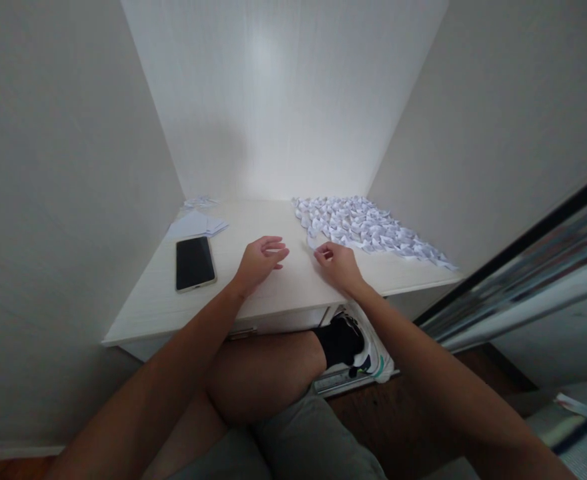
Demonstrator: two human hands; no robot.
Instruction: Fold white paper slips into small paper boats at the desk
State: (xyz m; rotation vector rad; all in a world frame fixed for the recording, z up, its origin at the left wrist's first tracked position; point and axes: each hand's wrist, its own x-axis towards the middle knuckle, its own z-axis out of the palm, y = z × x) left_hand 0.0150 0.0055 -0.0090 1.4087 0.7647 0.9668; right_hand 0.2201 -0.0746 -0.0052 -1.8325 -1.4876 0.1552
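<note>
While the mass of small folded white paper pieces (pixel 368 228) lies spread over the far right part of the white desk (pixel 273 287), reaching from the back wall toward the right front edge, its nearest piece sits just beside the right hand (pixel 337 263), close to the fingertips, though whether they touch it cannot be told. The right hand rests low over the desk with its fingers curled inward and the thumb near the forefinger; something small and pale may be pinched there, but the view is too blurred to tell. The left hand (pixel 260 261) is a little apart from it, to the left, palm turned partly inward, fingers loosely bent and half open, with nothing clearly in its grasp. Both forearms reach in from the lower edge of the view. Farther left on the desk lies a dark-screened phone (pixel 194 263), face up, well apart from the hands. Behind the phone, near the back left corner, is a small stack of flat white paper sheets (pixel 197 224), with a few more scraps just behind them by the wall. The desk stands in a recess between pale walls. Below the desk's front edge a bare knee (pixel 268 373) shows, crossed over so that a black sock and a white sneaker (pixel 373 350) lie under the right forearm.
</note>
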